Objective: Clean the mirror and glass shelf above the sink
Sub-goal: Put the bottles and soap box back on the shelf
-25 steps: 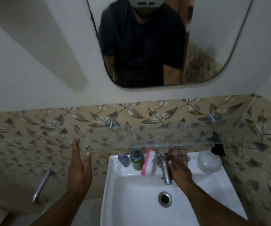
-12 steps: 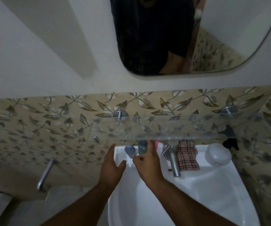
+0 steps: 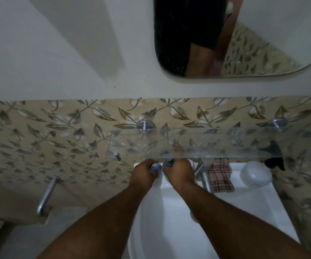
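Observation:
A rounded mirror (image 3: 263,34) hangs on the white wall at the upper right. Below it the clear glass shelf (image 3: 216,144) sticks out from the leaf-patterned tiles on metal pegs. Under the shelf's front edge, at the back left of the white sink (image 3: 244,212), my left hand (image 3: 143,174) is closed around a small grey-blue bottle (image 3: 155,168). Beside it my right hand (image 3: 179,172) grips the green pump bottle (image 3: 168,162), whose body is hidden by my fingers.
A chrome tap (image 3: 204,176) stands at the sink's back, with a checked cloth (image 3: 221,176) to its right and a white round soap case (image 3: 255,174) further right. A black object (image 3: 274,161) hangs near the right tiles. A metal pipe (image 3: 46,195) protrudes at the left.
My right hand left the tap area and moved left to the green bottle. My left hand came down from the shelf's left corner onto the grey-blue bottle. The view tilted down.

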